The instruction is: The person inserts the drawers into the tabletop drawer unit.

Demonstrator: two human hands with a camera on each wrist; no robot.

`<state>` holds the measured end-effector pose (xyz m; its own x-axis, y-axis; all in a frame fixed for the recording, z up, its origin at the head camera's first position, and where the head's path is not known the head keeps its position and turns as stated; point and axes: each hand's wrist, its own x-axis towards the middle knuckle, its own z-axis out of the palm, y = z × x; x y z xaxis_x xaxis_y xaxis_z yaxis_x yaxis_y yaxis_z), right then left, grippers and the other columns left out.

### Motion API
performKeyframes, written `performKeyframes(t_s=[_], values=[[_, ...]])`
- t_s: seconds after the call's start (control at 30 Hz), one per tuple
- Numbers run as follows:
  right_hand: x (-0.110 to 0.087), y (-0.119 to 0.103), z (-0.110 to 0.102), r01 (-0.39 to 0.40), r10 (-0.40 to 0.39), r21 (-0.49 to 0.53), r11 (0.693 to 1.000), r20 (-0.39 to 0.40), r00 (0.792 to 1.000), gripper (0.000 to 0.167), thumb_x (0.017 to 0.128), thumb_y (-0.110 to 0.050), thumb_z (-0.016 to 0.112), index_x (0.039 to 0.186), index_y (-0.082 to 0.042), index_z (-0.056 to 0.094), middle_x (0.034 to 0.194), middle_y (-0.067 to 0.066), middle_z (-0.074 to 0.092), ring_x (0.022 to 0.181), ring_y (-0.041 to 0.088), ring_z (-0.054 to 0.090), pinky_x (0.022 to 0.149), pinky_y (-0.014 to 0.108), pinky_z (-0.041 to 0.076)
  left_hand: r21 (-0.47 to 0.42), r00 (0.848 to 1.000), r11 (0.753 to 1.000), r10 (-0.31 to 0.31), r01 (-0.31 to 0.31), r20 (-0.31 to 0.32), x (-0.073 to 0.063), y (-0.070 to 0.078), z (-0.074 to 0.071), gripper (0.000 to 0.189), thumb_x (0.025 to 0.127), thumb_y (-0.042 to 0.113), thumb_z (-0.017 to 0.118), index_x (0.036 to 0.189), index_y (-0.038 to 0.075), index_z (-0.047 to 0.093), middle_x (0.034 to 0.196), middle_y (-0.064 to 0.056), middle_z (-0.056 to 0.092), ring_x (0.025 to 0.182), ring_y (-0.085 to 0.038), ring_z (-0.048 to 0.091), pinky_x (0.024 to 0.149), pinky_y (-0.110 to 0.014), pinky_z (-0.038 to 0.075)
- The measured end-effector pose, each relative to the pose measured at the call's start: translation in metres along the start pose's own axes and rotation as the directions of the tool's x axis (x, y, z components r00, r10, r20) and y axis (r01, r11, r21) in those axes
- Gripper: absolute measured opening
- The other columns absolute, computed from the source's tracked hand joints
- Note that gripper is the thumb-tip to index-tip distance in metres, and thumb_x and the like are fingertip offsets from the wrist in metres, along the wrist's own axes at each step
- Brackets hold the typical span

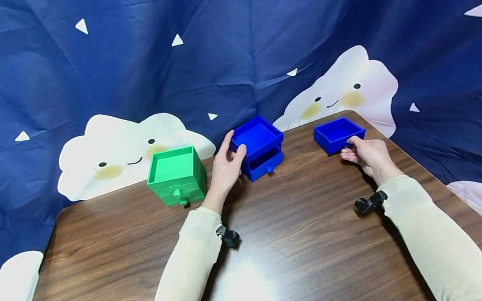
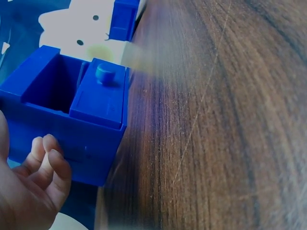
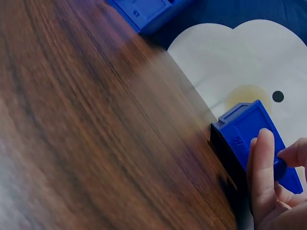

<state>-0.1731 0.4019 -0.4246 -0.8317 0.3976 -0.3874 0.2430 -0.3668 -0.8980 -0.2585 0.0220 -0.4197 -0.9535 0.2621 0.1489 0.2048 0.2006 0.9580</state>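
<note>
A small blue drawer cabinet (image 1: 257, 137) with a tray-like top stands at the back of the table. Its upper slot is vacant, and a lower drawer (image 1: 267, 164) with a round knob sits inside. My left hand (image 1: 226, 166) grips the cabinet's left side, thumb at the front corner and index finger toward the back. In the left wrist view, curled fingertips (image 2: 52, 143) lie against the cabinet's side wall. To the right, my right hand (image 1: 368, 153) pinches the knob of a loose blue drawer (image 1: 336, 129), which has nothing visible inside. Whether that drawer touches the table, I cannot tell.
A green drawer cabinet (image 1: 177, 174) with two knobs stands left of my left forearm. The brown wooden table (image 1: 299, 240) ends at the back against a dark blue curtain (image 1: 216, 53) with cloud prints. Its right edge runs close beside my right arm.
</note>
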Motion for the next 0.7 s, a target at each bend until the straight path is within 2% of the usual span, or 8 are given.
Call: performKeyframes(t_s=[0.17,0.33,0.7], values=[[-0.005,0.003,0.003,0.005,-0.004,0.048,0.999,-0.003,1.000,0.027,0.105,-0.002,0.056,0.082,-0.004,0.069,0.063,0.007,0.073,0.054,0.013,0.075,0.060,0.022,0.063,0.005,1.000,1.000,-0.001,0.001,-0.002,0.000,0.001,0.000,0.061,0.108,0.036,0.066,0.165,0.030,0.045,0.080,0.001,0.049,0.059,-0.015,0.050,0.057,-0.025,0.047],[-0.011,0.005,0.006,-0.004,0.002,0.087,0.996,0.025,1.000,0.034,0.105,-0.001,0.056,0.076,-0.007,0.074,0.064,0.007,0.074,0.055,0.013,0.075,0.060,0.022,0.064,0.012,1.000,1.000,0.000,0.000,-0.008,0.001,0.001,0.000,0.061,0.107,0.037,0.066,0.165,0.031,0.045,0.080,0.002,0.049,0.058,-0.014,0.050,0.056,-0.025,0.047],[-0.024,0.008,0.008,-0.009,0.000,0.123,0.992,0.070,0.998,0.037,0.106,-0.001,0.054,0.076,-0.008,0.075,0.067,0.007,0.076,0.057,0.012,0.076,0.061,0.021,0.063,0.013,1.000,1.000,0.011,-0.011,-0.008,0.002,-0.002,0.000,0.061,0.107,0.036,0.066,0.164,0.030,0.046,0.078,0.003,0.049,0.058,-0.014,0.050,0.055,-0.025,0.047]])
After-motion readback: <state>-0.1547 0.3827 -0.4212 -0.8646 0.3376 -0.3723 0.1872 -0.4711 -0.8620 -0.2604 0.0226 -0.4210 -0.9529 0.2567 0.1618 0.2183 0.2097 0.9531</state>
